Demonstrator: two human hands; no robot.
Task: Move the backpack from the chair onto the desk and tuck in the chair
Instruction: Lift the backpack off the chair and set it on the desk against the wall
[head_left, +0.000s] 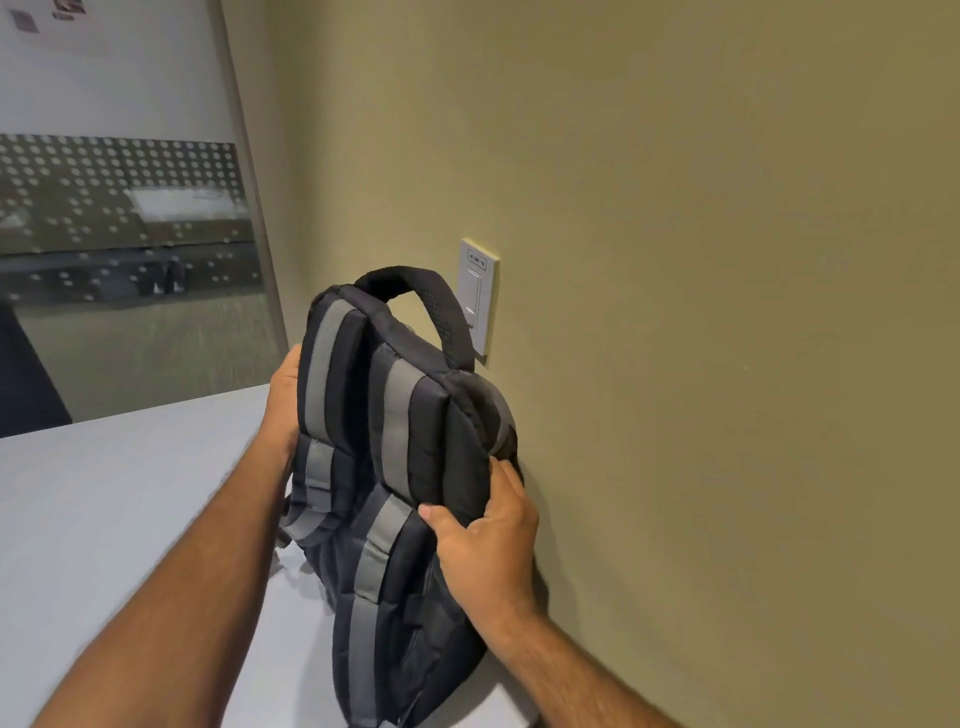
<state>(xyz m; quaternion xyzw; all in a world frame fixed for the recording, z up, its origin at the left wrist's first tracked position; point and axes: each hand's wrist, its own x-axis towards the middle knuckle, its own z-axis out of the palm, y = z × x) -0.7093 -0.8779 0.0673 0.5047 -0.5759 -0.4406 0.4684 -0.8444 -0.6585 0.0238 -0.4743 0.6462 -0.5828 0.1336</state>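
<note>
Head view: backpack (395, 467) upright on worktop (104, 519), left hand (283, 405) and right hand (488, 545) clamped on its sides; placing step; next, release, tuck unseen chair.

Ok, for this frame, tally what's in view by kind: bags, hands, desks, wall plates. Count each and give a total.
Backpack: 1, upright on the desk against the wall
Hands: 2, left hand and right hand, both gripping the backpack's sides
Desk: 1
Wall plate: 1
Total: 5
</note>
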